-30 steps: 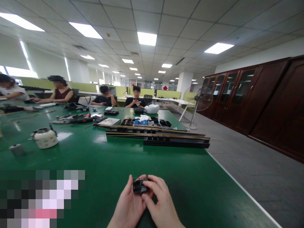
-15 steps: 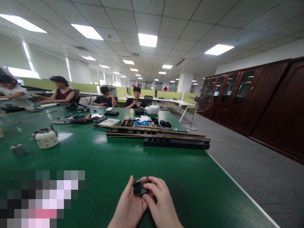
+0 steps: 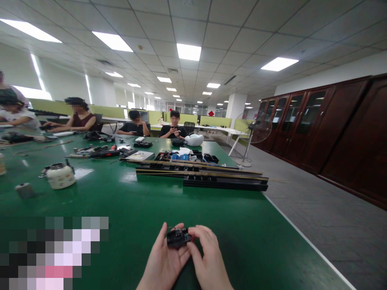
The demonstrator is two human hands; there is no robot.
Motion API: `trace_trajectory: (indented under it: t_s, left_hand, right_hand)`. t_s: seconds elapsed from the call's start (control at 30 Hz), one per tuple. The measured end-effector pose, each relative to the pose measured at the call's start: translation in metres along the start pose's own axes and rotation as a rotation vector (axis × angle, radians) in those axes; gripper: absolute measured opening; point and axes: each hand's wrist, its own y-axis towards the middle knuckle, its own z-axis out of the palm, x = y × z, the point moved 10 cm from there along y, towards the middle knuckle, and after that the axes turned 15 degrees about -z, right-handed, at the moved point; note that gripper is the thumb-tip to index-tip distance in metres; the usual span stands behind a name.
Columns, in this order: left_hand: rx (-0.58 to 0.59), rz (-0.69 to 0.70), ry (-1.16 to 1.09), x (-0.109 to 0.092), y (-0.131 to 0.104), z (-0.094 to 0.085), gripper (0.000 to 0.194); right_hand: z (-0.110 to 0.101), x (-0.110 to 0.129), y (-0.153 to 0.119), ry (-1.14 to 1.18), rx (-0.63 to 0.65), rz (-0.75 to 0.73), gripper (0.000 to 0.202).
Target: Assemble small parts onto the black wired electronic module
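A small black device with an uneven, part-like top rests in my left hand, whose palm faces up and whose fingers curl behind it. I cannot tell its exact kind. My right hand pinches the right end of the same device between thumb and fingers. Both hands are held above the near part of the green table. The underside of the device is hidden by my left fingers.
Long black rails with thin brass-coloured rods lie across the table ahead. To the left stand a white jar and a grey cylinder. Tools and a box of parts lie farther off. Several people sit beyond; a fan stands right.
My right fingers have drawn back from the top of the black device to its right end, so more of it shows. The device has shifted slightly left.
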Motion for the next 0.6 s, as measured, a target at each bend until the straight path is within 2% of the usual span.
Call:
trace_trajectory:
  t_s: [0.23, 0.43, 0.6]
  left_hand:
    - [-0.006, 0.041, 0.027, -0.002, -0.001, -0.001, 0.027]
    - [-0.048, 0.053, 0.021, -0.003, -0.001, -0.006, 0.031]
    - [-0.027, 0.037, 0.020, -0.002, 0.000, -0.004, 0.032]
  right_hand:
    - [-0.010, -0.009, -0.005, -0.041, -0.109, 0.033, 0.023]
    - [-0.017, -0.026, -0.012, -0.081, -0.187, 0.147, 0.026]
    - [-0.025, -0.034, -0.013, -0.098, -0.229, 0.195, 0.026]
